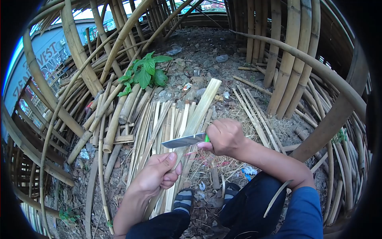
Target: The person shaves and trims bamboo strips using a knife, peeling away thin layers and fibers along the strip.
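Observation:
A split bamboo strip (pixel 203 102) slants up and away from me, its pale inner face showing. Near its lower part, my left hand (pixel 161 173) is closed around it, thumb on top. My right hand (pixel 226 136) grips the green handle of a knife (pixel 184 141), fingers wrapped round it. The wide blade lies across the bamboo strip just above my left hand, its tip pointing left. Whether the edge is cutting into the strip is hard to see. Several more split bamboo strips (pixel 135 161) lie on the ground beneath my hands.
Bamboo poles (pixel 294 59) stand upright on the right, and more poles (pixel 77 51) lean on the left. A long curved pole (pixel 314 65) arches across the right side. A leafy green plant (pixel 145 71) grows ahead. Shavings (pixel 238 159) and litter cover the rocky ground near my feet.

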